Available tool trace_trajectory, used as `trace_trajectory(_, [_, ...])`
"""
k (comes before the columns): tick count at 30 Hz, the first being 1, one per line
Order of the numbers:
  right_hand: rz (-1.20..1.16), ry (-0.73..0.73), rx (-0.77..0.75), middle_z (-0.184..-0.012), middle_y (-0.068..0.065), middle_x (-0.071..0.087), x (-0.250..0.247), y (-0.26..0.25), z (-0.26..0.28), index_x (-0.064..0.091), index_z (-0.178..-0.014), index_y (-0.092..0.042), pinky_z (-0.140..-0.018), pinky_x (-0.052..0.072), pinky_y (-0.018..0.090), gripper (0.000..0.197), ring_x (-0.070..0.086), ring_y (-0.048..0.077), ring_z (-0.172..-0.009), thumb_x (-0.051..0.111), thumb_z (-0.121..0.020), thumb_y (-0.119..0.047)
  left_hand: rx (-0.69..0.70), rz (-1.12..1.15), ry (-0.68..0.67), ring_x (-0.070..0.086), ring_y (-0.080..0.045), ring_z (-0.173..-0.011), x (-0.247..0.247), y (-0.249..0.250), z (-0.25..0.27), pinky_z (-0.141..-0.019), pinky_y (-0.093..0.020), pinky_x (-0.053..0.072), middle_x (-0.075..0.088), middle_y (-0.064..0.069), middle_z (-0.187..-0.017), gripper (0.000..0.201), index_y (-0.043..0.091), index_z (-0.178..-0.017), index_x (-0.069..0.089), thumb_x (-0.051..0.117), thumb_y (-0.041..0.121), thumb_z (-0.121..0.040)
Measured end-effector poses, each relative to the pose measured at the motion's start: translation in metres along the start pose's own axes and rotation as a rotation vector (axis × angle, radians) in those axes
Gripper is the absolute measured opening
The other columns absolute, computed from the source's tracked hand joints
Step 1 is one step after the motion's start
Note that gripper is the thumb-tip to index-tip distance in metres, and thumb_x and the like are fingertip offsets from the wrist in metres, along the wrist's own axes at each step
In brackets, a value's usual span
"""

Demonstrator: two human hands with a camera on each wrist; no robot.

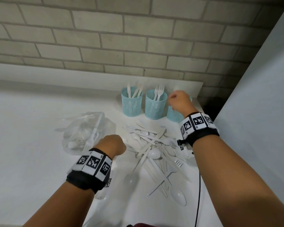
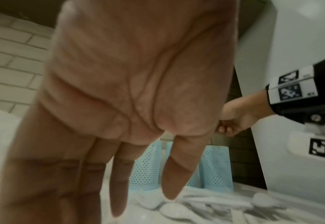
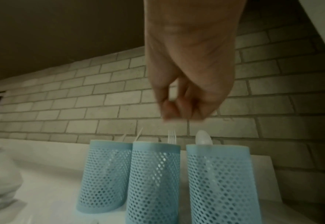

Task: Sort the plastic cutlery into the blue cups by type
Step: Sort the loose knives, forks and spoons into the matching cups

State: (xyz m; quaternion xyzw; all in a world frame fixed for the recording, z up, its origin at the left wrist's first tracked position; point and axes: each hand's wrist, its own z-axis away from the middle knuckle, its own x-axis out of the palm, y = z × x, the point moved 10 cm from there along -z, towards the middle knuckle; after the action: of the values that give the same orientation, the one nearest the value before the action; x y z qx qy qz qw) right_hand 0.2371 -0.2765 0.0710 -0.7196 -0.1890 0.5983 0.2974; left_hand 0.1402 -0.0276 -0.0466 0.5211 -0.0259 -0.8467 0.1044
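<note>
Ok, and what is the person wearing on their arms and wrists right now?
Both forearms are bare, with no sleeves. The left wrist and the right wrist each carry a black fabric band topped by a row of white blocks printed with black square code markers. A small white camera mount with its own marker hangs under the right band, and a thin black cable runs down from it.

Left hand (image 1: 112, 144) low, palm down, fingers (image 2: 119, 178) straight and pointing downward, holding nothing. Left forearm bare, marker-tagged wristband (image 1: 90, 167) at the wrist. Right hand (image 1: 179, 100) reaches farther forward, raised, fingers (image 3: 179, 106) curled in with tips bunched together; nothing seen between them. Right wristband (image 1: 197, 124) likewise marker-tagged.
</note>
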Motion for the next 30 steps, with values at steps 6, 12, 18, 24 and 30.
trace_trajectory(6, [0.531, -0.596, 0.167, -0.116, 0.009, 0.065, 0.064, 0.041, 0.041, 0.057, -0.117, -0.007, -0.088, 0.047, 0.035, 0.052, 0.059, 0.022, -0.092, 0.065, -0.083, -0.046, -0.021, -0.061, -0.094, 0.051, -0.025, -0.120, 0.018, -0.002, 0.011, -0.095, -0.028, 0.040, 0.050, -0.011, -0.134, 0.039, 0.003, -0.131, 0.045, 0.034, 0.018, -0.097])
trace_trajectory(12, [0.449, -0.572, 0.160, -0.120, 0.010, 0.060, 0.080, 0.058, 0.061, 0.056, -0.116, -0.004, -0.081, 0.039, 0.027, 0.058, 0.054, 0.023, -0.097, 0.062, -0.083, -0.052, 0.006, 0.077, -0.093, 0.060, -0.025, -0.108, 0.024, 0.013, 0.012, -0.085, -0.024, 0.049, 0.055, -0.015, -0.124, 0.034, -0.002, -0.123, 0.048, 0.043, 0.006, -0.090])
trace_trajectory(18, [0.246, -0.521, 0.192, -0.089, 0.005, 0.056, 0.094, 0.053, 0.069, 0.055, -0.093, -0.006, -0.071, 0.041, 0.025, 0.035, 0.055, 0.020, -0.082, 0.070, -0.082, -0.036, 0.017, 0.113, -0.018, 0.056, -0.025, -0.116, 0.027, 0.034, -0.004, -0.095, -0.025, 0.045, 0.054, -0.016, -0.128, 0.036, -0.005, -0.126, 0.042, 0.044, 0.002, -0.091])
trace_trajectory(24, [0.104, -0.533, 0.291, -0.045, -0.002, 0.052, 0.103, 0.052, 0.074, 0.050, -0.058, -0.011, -0.047, 0.033, 0.021, 0.038, 0.044, 0.010, -0.046, 0.074, -0.079, -0.031, 0.010, 0.397, 0.037, 0.056, -0.030, -0.114, 0.021, 0.043, -0.022, -0.093, -0.030, 0.046, 0.057, -0.020, -0.123, 0.035, -0.007, -0.122, 0.050, 0.043, 0.009, -0.092])
trace_trajectory(30, [-0.014, -0.526, 0.309, -0.058, 0.006, 0.053, 0.120, 0.046, 0.075, 0.059, -0.074, -0.005, -0.047, 0.037, 0.022, 0.027, 0.045, 0.014, -0.044, 0.071, -0.080, -0.028, -0.042, 0.997, 0.032, 0.045, -0.022, -0.057, 0.021, 0.049, -0.025, -0.054, -0.030, 0.036, 0.056, -0.022, -0.074, 0.016, 0.003, -0.069, 0.047, 0.047, 0.003, -0.085])
